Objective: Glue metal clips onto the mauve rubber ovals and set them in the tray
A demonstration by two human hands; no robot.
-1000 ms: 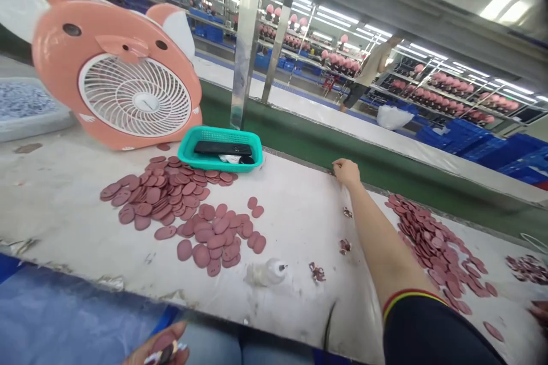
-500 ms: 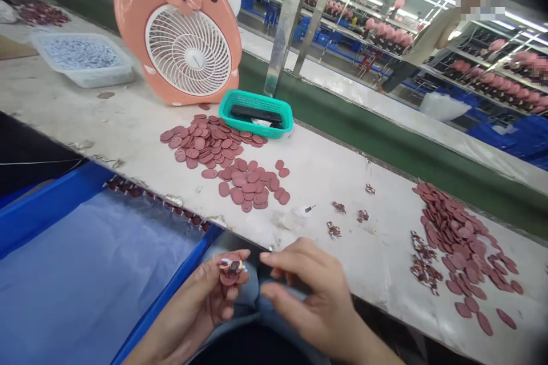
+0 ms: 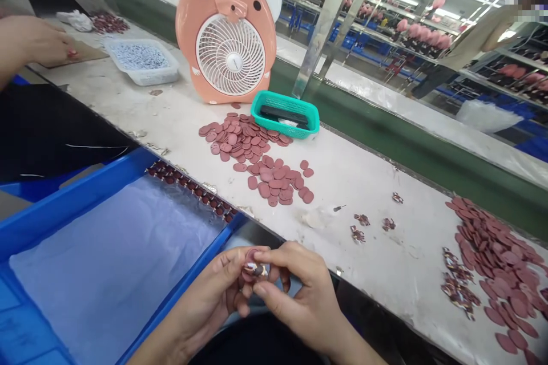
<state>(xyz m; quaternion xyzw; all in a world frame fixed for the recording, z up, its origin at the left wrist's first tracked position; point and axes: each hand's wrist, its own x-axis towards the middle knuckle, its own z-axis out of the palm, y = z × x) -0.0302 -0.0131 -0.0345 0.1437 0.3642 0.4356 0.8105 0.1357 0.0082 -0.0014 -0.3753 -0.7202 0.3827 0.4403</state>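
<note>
My left hand (image 3: 209,291) is closed around a small reddish-brown oval disc (image 3: 249,259), with a little brown, white and yellowish figure piece (image 3: 257,270) on its face. From the other side, the thumb and forefinger of my right hand (image 3: 306,291) are closed on the same piece. Both hands are over my lap, just off the table's near edge. Loose oval discs (image 3: 274,177) lie in piles ahead of them. Several small figure pieces (image 3: 358,234) sit on the table to the right, more of them heaped (image 3: 460,285) farther right.
A pig-shaped fan (image 3: 233,63) stands behind a green basket (image 3: 285,125) holding dark items. At left are a plastic tub (image 3: 158,75) of small white-blue bits and another person's hand (image 3: 49,40). A blue crate (image 3: 115,179) with finished-looking rows adjoins the table. More discs (image 3: 496,245) lie right.
My right hand has moved in from the side and closed on the piece in my left hand. The view has swung left, bringing another person's hand into sight.
</note>
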